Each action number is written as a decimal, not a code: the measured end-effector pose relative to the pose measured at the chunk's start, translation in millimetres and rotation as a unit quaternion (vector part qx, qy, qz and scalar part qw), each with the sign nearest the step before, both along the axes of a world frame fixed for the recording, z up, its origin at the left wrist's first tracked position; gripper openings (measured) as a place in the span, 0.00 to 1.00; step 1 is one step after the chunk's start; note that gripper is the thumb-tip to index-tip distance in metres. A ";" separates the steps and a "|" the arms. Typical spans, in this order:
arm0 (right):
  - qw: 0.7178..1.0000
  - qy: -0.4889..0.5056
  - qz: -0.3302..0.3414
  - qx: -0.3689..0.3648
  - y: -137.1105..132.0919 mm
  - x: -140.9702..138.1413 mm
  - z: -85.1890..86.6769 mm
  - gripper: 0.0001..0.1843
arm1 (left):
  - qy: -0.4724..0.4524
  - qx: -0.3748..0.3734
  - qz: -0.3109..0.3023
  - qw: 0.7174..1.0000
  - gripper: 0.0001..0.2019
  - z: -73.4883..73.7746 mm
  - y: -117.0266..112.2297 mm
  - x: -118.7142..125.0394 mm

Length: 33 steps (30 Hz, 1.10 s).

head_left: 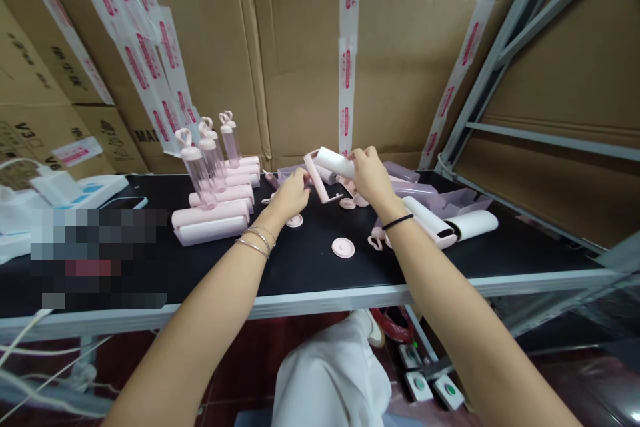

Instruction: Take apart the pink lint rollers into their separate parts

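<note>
My right hand (373,177) is closed around one end of a white roll (334,161), held tilted above the table. A pale pink bent frame (316,179) meets the roll's other end; I cannot tell whether they are joined. My left hand (293,195) is low over the table left of the frame, its fingers pinched together. What they hold, if anything, is hidden. Below the hands lie pink round discs, one in front (343,247), another under the roll (347,203). Beside my right wrist is a pink loop-ended piece (376,238).
On the left stand several pink-and-white rollers (213,219) with clear upright handles (200,177). At right lie white rolls (471,225) and translucent lilac covers (465,200). A power strip (103,192) sits far left. Cardboard (295,67) backs the black table (300,267); a metal frame (480,93) stands right.
</note>
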State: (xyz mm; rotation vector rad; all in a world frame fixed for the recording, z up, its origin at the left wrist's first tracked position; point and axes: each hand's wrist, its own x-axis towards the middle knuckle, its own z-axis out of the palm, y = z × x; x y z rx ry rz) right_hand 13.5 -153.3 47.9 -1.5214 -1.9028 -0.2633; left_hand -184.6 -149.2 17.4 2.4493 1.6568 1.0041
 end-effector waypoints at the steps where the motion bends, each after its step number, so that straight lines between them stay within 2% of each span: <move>1: 1.000 -0.006 0.001 -0.004 -0.5 -1.5 0.4 0.19 | -0.023 0.000 0.018 1.000 0.17 2.7 -0.7 -1.3; 4: 0.999 -0.029 0.021 -0.040 0.5 -4.8 -1.0 0.20 | -0.057 -0.002 0.069 0.996 0.13 9.9 -4.2 -2.7; 6: 0.997 -0.023 0.053 -0.044 1.4 -5.7 -1.8 0.20 | -0.066 0.006 0.076 0.995 0.08 12.8 -6.6 -2.0; 11: 0.991 0.052 0.117 0.026 -8.1 -7.8 5.5 0.22 | -0.080 0.048 0.069 0.993 0.04 12.7 -7.2 -1.7; 16: 0.975 -0.048 0.219 -0.011 -25.6 -16.2 14.2 0.18 | -0.075 0.086 0.039 0.993 0.04 9.3 -2.2 -8.5; 20: 0.969 -0.118 0.215 -0.035 -29.4 -22.0 14.6 0.18 | -0.032 0.098 0.054 0.993 0.07 9.1 -0.1 -11.9; 25: 0.968 -0.165 0.180 -0.058 -25.2 -22.5 11.9 0.18 | -0.008 0.046 0.030 0.998 0.09 13.4 -5.4 -8.8; 28: 0.967 -0.173 0.178 -0.059 -23.7 -22.6 10.1 0.18 | -0.004 0.028 0.018 0.999 0.08 15.0 -8.5 -7.4; 33: 0.968 -0.163 0.186 -0.046 -24.8 -23.8 8.6 0.16 | -0.006 0.031 0.033 0.999 0.07 13.5 -8.0 -8.6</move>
